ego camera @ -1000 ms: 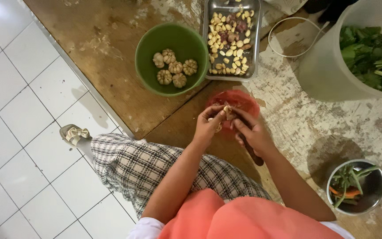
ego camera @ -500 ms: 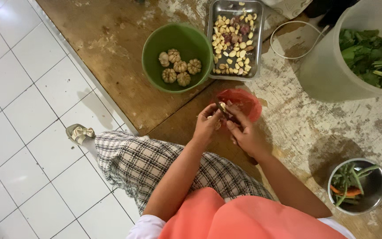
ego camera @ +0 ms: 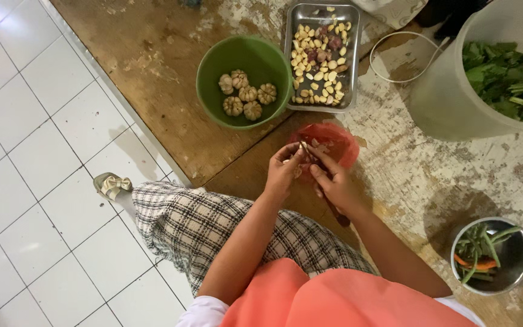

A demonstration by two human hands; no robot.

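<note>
Left hand (ego camera: 282,172) and right hand (ego camera: 334,184) meet above a round red plastic bowl (ego camera: 340,142), which they partly hide. Both sets of fingers pinch a small pale garlic clove (ego camera: 303,149). A dark handle under the right wrist is hard to identify.

I see worn wood floor (ego camera: 152,72), matt, rough, patchy pale scuffs toward right. White tiles (ego camera: 25,121) at left, smooth, slightly glossy. Far tray (ego camera: 351,54) bare metal, dull sheen. Green bowl (ego camera: 213,66) plastic, smooth, matt. Garlic bulbs (ego camera: 246,94) inside, papery dry skin. White bucket (ego camera: 443,103) far right, smooth plastic. Near-right small bowl (ego camera: 519,257) polished metal, shiny. Red bag (ego camera: 340,142) under my hands thin glossy plastic. Checked trousers (ego camera: 213,224) woven cloth, matt. Orange shirt (ego camera: 334,303) soft matt cloth.
</note>
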